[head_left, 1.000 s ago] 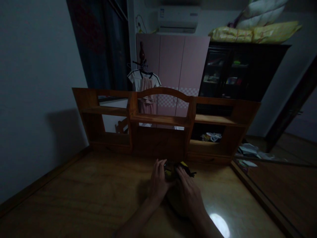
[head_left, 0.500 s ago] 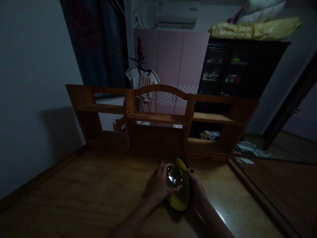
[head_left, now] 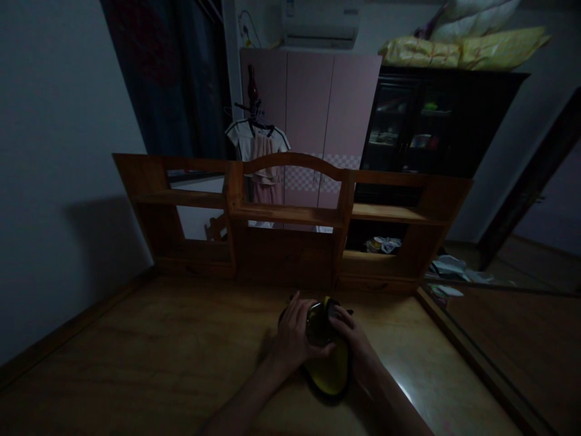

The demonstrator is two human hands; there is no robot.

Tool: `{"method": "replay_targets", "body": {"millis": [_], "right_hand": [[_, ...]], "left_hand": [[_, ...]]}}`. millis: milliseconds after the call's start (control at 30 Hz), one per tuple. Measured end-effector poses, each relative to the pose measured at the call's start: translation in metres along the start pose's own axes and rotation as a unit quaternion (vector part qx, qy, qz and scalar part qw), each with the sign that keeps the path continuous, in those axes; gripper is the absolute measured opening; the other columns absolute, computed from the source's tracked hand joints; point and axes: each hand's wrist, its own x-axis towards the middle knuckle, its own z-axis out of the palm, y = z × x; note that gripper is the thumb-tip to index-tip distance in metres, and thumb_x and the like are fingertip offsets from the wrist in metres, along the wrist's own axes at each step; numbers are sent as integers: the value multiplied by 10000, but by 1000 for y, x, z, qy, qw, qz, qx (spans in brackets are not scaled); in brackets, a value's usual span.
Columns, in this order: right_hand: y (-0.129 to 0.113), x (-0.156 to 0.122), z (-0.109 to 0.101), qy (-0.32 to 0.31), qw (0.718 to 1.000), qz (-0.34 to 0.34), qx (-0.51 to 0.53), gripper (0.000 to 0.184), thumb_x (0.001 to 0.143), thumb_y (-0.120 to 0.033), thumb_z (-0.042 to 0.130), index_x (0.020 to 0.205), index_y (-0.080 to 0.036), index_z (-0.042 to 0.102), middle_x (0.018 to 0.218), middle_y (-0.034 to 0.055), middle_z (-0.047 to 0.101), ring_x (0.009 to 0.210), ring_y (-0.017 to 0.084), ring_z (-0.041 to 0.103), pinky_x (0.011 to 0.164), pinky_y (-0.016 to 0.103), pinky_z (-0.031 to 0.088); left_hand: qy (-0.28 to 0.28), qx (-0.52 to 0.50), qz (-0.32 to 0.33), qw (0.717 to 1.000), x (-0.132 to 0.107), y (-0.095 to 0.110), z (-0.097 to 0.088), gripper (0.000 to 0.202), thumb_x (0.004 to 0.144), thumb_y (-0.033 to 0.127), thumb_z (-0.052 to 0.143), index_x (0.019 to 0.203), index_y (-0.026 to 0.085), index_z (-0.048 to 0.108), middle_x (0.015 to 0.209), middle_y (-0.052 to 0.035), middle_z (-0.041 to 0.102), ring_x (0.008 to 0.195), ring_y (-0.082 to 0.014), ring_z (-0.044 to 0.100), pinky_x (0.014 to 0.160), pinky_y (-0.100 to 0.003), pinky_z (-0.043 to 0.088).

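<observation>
A yellow and black object with a round shiny glass front, like a hand lamp (head_left: 327, 366), rests on the wooden desk (head_left: 172, 357). My left hand (head_left: 295, 339) wraps around its left side and the shiny round part. Fingers of my right hand (head_left: 356, 342) curl over its top right. Both hands grip it. The room is dim, so details of the object are hard to make out.
A low wooden shelf unit (head_left: 290, 212) stands along the desk's far edge. A raised rim runs down the desk's right side (head_left: 476, 363). Behind are a pink wardrobe (head_left: 313, 115), a dark cabinet (head_left: 431, 127), hanging clothes (head_left: 258, 151) and litter on the floor (head_left: 449, 266).
The object was tipped up between the hands, showing its shiny round face and yellow body. My right hand has now come back over its top; the view shifted slightly.
</observation>
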Motion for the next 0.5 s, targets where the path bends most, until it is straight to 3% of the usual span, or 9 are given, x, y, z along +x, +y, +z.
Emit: {"method": "replay_targets", "body": {"millis": [67,167,267,500], "right_hand": [[9,2,-2,13,998,-16,-56,514,715,-348,709,1190,-188,597,1163,87,658,1094,308,594,940,464,473],[20,3,-5,32,980,-96,-169,511,726,-368,671,1202,-198,599,1212,85,632,1136,312,562,983,496,430],[19,0,-4,27,960,-152,-233,473,789,-343,601,1236,-191,580,1241,93,612,1145,302,554,991,495,418],[-1,-6,7,16,953,-158,-259,371,785,-240,556,1137,-158,640,1065,82,692,978,288,629,869,415,505]], "left_hand": [[-17,17,57,998,2,-1,-2,798,623,531,725,1264,158,430,1177,-122,574,1196,-308,492,1109,-550,302],[-44,45,112,992,3,0,-5,828,644,537,711,1304,148,396,1182,-136,572,1140,-302,530,1105,-569,295],[-47,68,121,989,3,2,-6,812,667,535,692,1318,154,391,1190,-141,570,1132,-308,536,1084,-575,327],[-62,83,127,986,0,2,-4,870,619,505,742,1328,143,391,1222,-147,555,1173,-323,505,1092,-561,323]]}}
